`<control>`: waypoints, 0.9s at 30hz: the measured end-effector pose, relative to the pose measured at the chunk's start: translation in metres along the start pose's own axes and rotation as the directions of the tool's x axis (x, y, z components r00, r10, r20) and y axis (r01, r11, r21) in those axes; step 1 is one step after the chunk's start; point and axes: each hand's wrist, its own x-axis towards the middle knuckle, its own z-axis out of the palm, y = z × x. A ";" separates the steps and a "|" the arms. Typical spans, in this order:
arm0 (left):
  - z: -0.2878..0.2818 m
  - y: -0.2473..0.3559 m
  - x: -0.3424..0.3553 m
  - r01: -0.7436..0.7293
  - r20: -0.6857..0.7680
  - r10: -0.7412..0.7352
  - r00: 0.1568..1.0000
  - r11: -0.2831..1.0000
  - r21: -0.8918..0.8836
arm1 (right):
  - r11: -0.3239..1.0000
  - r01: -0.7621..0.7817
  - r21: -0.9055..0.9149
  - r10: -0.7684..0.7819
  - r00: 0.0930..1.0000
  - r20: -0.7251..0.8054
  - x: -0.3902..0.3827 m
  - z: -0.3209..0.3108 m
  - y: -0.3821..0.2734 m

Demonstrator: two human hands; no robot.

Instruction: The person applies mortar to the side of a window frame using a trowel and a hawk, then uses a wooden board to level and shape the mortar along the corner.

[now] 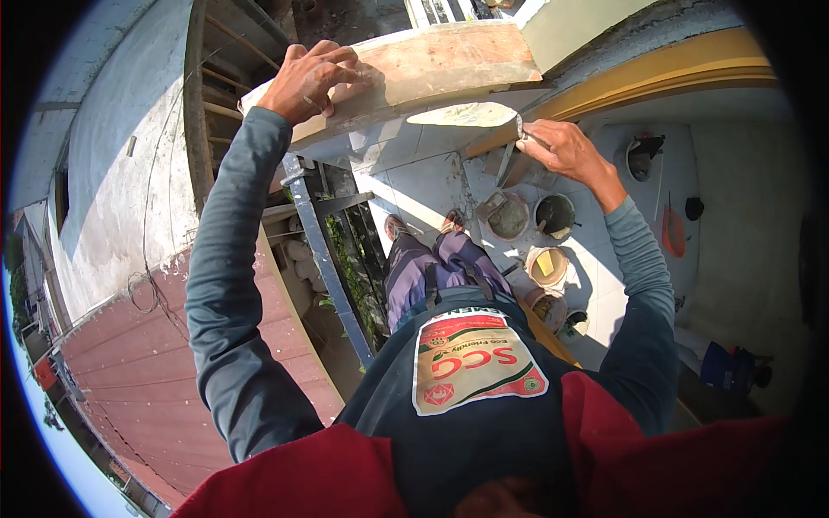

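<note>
My left hand (pixel 313 82) is up at the left end of a long wooden board (pixel 449 56). Its fingers are bent and apart, with nothing visible between them, and a shadow falls on the board beside them. Whether the fingertips touch the wood I cannot tell. My right hand (pixel 566 154) is closed round the handle of a pointed trowel (pixel 462 115). The trowel's blade, coated with pale mortar, points left just below the board's lower edge. Most of the handle is hidden by my fingers.
Below on the tiled floor stand several buckets, among them a dark bucket (pixel 554 214) and a pale bucket (pixel 547 266). A blue metal frame (pixel 324 250) runs beside my legs above a gap. At left lies a reddish roof (pixel 164 363); a yellow beam (pixel 656 73) is at upper right.
</note>
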 end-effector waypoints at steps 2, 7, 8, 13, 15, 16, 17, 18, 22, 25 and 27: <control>-0.007 0.004 0.006 0.012 0.038 -0.011 0.999 1.000 -0.013 | 1.000 0.000 -0.030 -0.001 0.999 -0.037 -0.001 0.008 0.015; -0.015 0.008 0.003 0.083 0.134 -0.081 0.988 0.996 -0.014 | 0.999 0.043 -0.004 -0.043 0.988 -0.150 -0.004 0.000 0.019; -0.014 0.006 0.006 0.068 0.122 -0.065 0.990 0.997 -0.024 | 0.990 0.106 -0.090 -0.119 0.979 -0.163 -0.012 -0.005 0.020; -0.018 0.044 0.057 0.045 0.029 -0.042 0.999 0.994 -0.100 | 0.998 -0.007 -0.061 0.000 0.993 -0.121 -0.035 -0.035 0.016; -0.002 0.052 0.074 -0.038 -0.048 0.038 0.998 0.999 -0.011 | 0.997 -0.080 -0.017 0.080 0.997 0.000 -0.036 -0.037 0.023; 0.004 0.058 0.084 -0.065 -0.065 0.065 0.996 0.998 0.006 | 0.996 -0.083 -0.016 0.083 0.997 -0.001 -0.036 -0.037 0.028; 0.007 0.061 0.090 -0.067 -0.064 0.067 0.996 0.998 0.006 | 0.992 -0.109 -0.066 0.112 0.993 0.031 -0.033 -0.036 0.036; 0.008 0.065 0.093 -0.075 -0.016 0.075 0.997 0.997 0.002 | 0.985 -0.132 -0.111 0.140 0.988 0.064 -0.032 -0.034 0.042; 0.010 0.064 0.092 -0.062 0.074 0.064 0.995 0.997 -0.035 | 0.991 -0.132 -0.011 0.132 0.991 0.026 -0.023 -0.050 0.039; 0.014 0.065 0.087 -0.055 0.058 0.058 0.997 0.997 -0.045 | 0.995 -0.028 0.098 0.042 0.987 -0.152 -0.039 -0.052 0.037; 0.013 0.065 0.087 -0.041 0.072 0.042 0.996 0.999 -0.022 | 0.999 0.006 0.035 0.002 0.971 -0.240 -0.058 -0.050 0.035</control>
